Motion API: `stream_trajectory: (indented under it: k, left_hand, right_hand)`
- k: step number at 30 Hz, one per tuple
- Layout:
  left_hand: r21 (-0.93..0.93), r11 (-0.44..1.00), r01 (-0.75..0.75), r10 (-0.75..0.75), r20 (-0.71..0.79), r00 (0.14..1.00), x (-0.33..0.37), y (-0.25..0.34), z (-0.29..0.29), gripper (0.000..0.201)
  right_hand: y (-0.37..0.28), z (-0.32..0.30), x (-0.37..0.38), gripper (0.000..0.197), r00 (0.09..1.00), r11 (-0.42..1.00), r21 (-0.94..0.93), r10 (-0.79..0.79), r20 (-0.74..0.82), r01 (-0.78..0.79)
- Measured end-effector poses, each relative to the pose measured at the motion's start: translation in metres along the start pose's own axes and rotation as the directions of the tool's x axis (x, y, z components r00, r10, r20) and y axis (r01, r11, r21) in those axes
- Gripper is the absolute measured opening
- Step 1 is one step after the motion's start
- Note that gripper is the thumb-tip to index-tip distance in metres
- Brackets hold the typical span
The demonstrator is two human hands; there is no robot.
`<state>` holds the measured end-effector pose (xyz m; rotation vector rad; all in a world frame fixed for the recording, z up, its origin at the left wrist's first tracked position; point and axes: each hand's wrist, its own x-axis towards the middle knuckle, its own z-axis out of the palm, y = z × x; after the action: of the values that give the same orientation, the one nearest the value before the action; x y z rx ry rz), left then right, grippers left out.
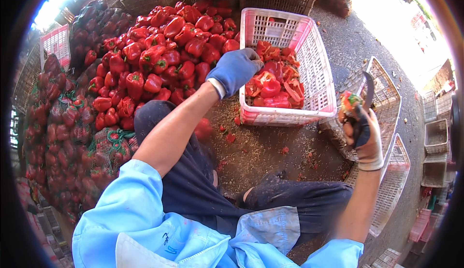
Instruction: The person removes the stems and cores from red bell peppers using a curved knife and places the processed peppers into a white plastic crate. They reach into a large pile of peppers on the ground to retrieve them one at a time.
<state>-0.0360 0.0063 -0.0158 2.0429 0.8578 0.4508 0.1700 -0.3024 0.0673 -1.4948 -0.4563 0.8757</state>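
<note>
Cut red peppers [273,94] in a white crate [285,117], knife [369,91] at right

We see the left hand [236,71], in a blue glove, at the crate's left rim, fingers curled over the cut peppers. We cannot tell whether it grips anything. The right hand [363,135], gloved in white and black, is closed on the knife, dark blade pointing up; the same hand holds a red-and-green pepper piece [350,103], well apart from the crate. We note the cut peppers bunched inside, toward the near end. Left of the crate: a heap of whole red peppers [164,57]; farther left, filled mesh sacks [65,137]. We find red scraps [231,137] scattered on the ground [256,154] before the crossed legs.
</note>
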Motion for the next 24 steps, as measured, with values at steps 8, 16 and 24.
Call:
stream_trajectory:
  k: [8, 16, 24]
  left_hand:
    - [0.562, 0.823, -0.082, -0.081, 0.259, 0.963, -0.015, -0.037, -0.057, 0.037]
    - [0.860, 0.465, -0.209, -0.478, 0.443, 0.759, -0.056, -0.152, -0.019, 0.030]
    - [0.849, 0.247, -0.468, -0.478, 0.527, 0.703, -0.090, -0.255, 0.056, 0.028]
  right_hand:
    - [-0.003, -0.081, 0.036, 0.034, 0.934, 0.953, -0.251, -0.235, -0.269, 0.168]
    - [0.035, -0.193, 0.098, 0.046, 0.775, 0.908, -0.419, -0.268, -0.572, 0.005]
    - [0.082, -0.137, 0.076, 0.035, 0.893, 0.849, -0.525, -0.280, -0.353, 0.059]
